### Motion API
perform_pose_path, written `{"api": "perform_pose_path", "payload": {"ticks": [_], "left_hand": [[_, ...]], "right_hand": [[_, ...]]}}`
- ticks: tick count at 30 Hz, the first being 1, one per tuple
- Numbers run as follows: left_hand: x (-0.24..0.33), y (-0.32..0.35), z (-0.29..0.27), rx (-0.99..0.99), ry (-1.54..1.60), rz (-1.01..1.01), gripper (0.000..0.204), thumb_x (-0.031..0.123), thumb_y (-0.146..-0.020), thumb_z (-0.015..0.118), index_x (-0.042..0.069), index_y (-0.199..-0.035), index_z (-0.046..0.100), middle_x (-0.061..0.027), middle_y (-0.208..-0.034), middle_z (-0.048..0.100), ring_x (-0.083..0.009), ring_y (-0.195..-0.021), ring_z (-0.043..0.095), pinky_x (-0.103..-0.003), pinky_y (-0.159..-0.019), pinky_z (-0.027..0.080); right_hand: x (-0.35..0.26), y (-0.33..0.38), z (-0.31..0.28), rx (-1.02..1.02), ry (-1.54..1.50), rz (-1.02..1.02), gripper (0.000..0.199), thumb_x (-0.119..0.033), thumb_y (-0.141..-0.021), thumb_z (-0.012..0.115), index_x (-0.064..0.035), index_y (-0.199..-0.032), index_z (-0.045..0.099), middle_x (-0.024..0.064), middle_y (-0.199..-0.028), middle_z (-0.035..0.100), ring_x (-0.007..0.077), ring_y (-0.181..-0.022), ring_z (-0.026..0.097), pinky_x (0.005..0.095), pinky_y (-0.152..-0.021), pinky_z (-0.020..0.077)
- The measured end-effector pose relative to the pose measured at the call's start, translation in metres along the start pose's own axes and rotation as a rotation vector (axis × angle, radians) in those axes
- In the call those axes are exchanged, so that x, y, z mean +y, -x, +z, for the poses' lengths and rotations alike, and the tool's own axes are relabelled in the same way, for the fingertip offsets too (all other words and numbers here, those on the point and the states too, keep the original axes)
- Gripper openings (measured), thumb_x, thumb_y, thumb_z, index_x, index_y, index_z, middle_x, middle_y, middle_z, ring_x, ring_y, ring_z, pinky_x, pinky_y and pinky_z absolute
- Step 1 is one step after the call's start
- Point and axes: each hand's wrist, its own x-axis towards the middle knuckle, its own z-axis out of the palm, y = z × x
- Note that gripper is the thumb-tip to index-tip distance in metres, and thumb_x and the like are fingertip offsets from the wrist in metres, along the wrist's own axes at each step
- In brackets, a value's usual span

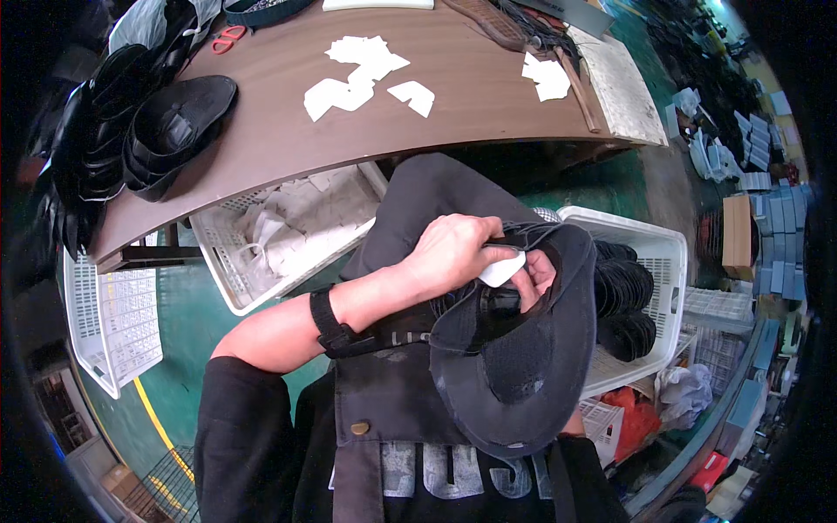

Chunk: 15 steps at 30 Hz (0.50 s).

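A black piece that looks like a shoe upper point(523, 383) lies over my lap, its rounded end toward me and its hollow inner side facing up. My right hand point(539, 277) reaches round from beneath it; the fingers grip the far edge, while the palm is hidden. My left hand point(453, 248) pinches at the same far end, thumb and fingers closed on a small white stiffener piece point(504, 270) against the black edge. More flat white pieces point(370, 65) are spread on the brown table point(261, 105) in front.
Nested black uppers point(179, 131) are stacked at the table's left. Red-handled scissors point(228, 39) and a hammer point(577, 87) lie on the table. Beneath it stands a white crate point(235, 283) of white pieces; to my right, another crate point(671, 296) holds black stacks.
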Motion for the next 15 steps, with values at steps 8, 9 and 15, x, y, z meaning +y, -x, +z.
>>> {"api": "perform_pose_path", "payload": {"ticks": [8, 9, 15], "left_hand": [[-0.006, -0.001, 0.015, 0.174, -0.162, 0.058, 0.016, 0.013, -0.074, 0.063, 0.0, -0.082, 0.057, -0.0216, -0.073, 0.061, -0.0369, -0.075, 0.062, -0.044, -0.067, 0.048], [-0.004, -0.002, 0.015, 0.128, -0.141, 0.012, 0.017, 0.015, -0.073, 0.063, 0.0, -0.082, 0.059, -0.0208, -0.073, 0.062, -0.0366, -0.076, 0.062, -0.044, -0.067, 0.048], [-0.017, -0.009, 0.01, -0.211, 0.22, -0.102, 0.029, 0.02, -0.073, 0.068, 0.002, -0.093, 0.057, -0.0175, -0.079, 0.063, -0.0355, -0.083, 0.062, -0.043, -0.073, 0.048]], "right_hand": [[-0.003, -0.001, -0.004, -0.032, 0.268, 0.014, 0.024, -0.01, -0.089, 0.057, -0.0063, -0.071, 0.042, 0.0065, -0.071, 0.06, 0.0109, -0.058, 0.057, 0.0227, -0.051, 0.042], [-0.008, 0.0, -0.002, -0.027, 0.219, 0.045, 0.023, -0.012, -0.089, 0.056, -0.006, -0.072, 0.043, 0.0062, -0.071, 0.06, 0.0112, -0.059, 0.057, 0.0227, -0.052, 0.0423], [-0.013, 0.009, 0.003, -0.035, 0.083, 0.094, 0.018, -0.018, -0.091, 0.054, -0.0054, -0.078, 0.051, 0.004, -0.072, 0.061, 0.0099, -0.063, 0.055, 0.0222, -0.058, 0.0417]]}}
